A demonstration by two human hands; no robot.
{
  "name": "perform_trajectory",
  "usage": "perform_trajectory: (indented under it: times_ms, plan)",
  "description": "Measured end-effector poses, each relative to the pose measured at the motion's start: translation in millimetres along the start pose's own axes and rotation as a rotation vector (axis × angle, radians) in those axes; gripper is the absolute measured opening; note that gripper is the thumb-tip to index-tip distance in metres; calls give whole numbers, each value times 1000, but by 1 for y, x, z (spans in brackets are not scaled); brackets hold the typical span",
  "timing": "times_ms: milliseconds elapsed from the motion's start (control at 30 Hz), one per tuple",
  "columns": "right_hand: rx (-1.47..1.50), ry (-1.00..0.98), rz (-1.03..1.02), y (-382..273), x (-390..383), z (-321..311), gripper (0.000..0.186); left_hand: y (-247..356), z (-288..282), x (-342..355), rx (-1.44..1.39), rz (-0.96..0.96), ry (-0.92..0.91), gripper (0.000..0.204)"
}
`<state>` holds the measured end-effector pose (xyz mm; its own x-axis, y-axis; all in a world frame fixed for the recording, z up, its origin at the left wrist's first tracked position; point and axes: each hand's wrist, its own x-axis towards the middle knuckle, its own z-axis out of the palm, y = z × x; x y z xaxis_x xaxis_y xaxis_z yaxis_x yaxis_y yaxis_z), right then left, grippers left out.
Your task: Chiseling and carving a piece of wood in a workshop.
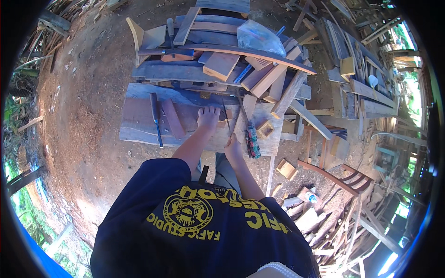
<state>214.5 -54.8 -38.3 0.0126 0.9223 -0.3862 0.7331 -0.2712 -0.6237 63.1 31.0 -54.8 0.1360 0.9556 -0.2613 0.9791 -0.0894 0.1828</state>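
Observation:
My left hand point(209, 116) presses down with bent fingers on a dark piece of wood point(224, 115) lying on the workbench point(134, 131). Closed around the near end of a long, thin, file-like tool point(227, 115) is my right hand point(233, 144); the tool points away from me, beside the wood. Just right of it lies another slim tool with a plaid cloth-wrapped handle point(252, 142). A chisel point(155, 118) and a reddish wood strip point(173, 119) rest to the left of my left hand. What exactly sits under my left fingers is hidden.
Beyond the bench are stacked boards, a wood block point(221, 65), a long curved slat point(259, 55) and a clear plastic bag point(261, 38). A small hollow wooden block point(265, 129) sits at the bench's right. A chair frame point(352, 180) and scrap wood lie on the right-hand ground.

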Motion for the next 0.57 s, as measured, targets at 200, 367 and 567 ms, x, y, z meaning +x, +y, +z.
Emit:
perform_trajectory:
  times_ms: [200,367,567]
  plan:
    - [-65,32,34,26,-60,0,12,1,-5,0,-40,-12,-52,55]
    - [9,72,-49,14,-16,15,17,1,-6,2,-55,-16,-133,66]
    - [25,23,3,10,7,15,35,1,-11,-1,21,-4,-126,64]
